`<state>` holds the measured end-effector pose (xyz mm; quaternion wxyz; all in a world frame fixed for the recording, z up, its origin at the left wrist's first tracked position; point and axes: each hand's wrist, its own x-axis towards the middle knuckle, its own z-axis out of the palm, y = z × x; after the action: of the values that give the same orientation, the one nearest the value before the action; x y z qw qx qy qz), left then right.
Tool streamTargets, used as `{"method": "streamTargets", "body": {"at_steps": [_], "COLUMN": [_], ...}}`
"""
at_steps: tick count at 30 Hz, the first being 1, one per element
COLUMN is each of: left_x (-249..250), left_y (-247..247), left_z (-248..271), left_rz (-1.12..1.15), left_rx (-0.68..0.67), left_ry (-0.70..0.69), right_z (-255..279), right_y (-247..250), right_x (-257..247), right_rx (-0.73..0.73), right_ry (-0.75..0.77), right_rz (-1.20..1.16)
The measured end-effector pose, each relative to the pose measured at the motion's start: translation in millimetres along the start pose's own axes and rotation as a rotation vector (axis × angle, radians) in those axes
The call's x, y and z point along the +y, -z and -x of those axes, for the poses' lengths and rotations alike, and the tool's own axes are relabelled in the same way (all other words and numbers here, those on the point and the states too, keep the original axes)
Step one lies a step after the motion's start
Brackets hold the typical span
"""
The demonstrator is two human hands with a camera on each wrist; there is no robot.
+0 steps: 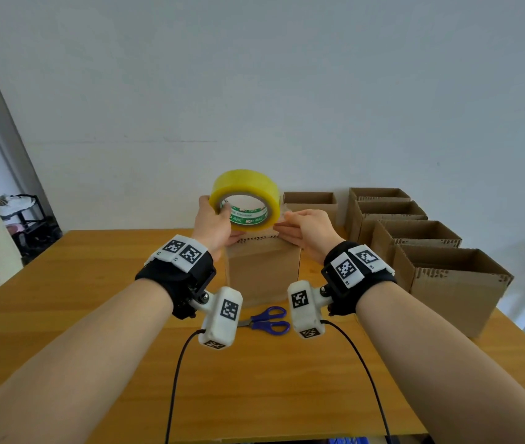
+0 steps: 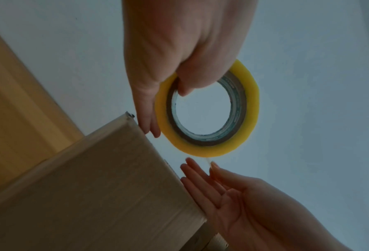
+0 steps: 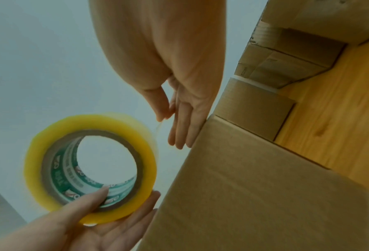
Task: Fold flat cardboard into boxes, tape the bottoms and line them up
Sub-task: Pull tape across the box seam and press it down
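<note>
Midway through the job, a folded cardboard box (image 1: 262,267) stands bottom-up near the middle of a wooden table (image 1: 94,283), its closed flaps waiting for tape. Just above it the left hand (image 1: 214,224) grips a roll of yellow packing tape (image 1: 245,198), thumb hooked through the core and fingers curled round the outside. The right hand (image 1: 304,233) pinches what appears to be the loose clear end of the tape between thumb and forefinger, its other fingers straight along the box's top right edge. Whether any tape has yet stuck to this box cannot be told. Blue-handled scissors (image 1: 269,320) lie on the near side of the box, presumably for the cut. Along the right side of the table, four finished boxes (image 1: 414,238) stand open side up in a row running from near to far, with a fifth (image 1: 310,203) behind the hands. Taping, cutting, flipping and lining up this box remain.
</note>
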<state>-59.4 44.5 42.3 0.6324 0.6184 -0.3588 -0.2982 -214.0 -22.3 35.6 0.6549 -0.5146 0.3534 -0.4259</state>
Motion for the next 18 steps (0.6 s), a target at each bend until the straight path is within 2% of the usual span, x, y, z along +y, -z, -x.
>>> {"method": "streamTargets", "body": {"at_steps": [6,10,13,18], "left_x": [-1,-5,-5,-2], "left_y": [-1,-3,-1,-1], "left_z": [1,-4,-4,2], "left_rz": [-0.073,-0.081,-0.053,-0.066], "left_rx": [0.044,0.085,0.082,0.031], "left_ry": [-0.063,-0.012,0.015,-0.041], "right_z": [-3,-4,-4,-11], "right_y": [16,22,21,22], "right_x": [3,5,6,17], "right_rx": [0.124,0.176,0.203,0.271], "right_ry": [-0.013,-0.054,-0.064,-0.059], "right_rz": [-0.11,-0.151,-0.074,0.091]}}
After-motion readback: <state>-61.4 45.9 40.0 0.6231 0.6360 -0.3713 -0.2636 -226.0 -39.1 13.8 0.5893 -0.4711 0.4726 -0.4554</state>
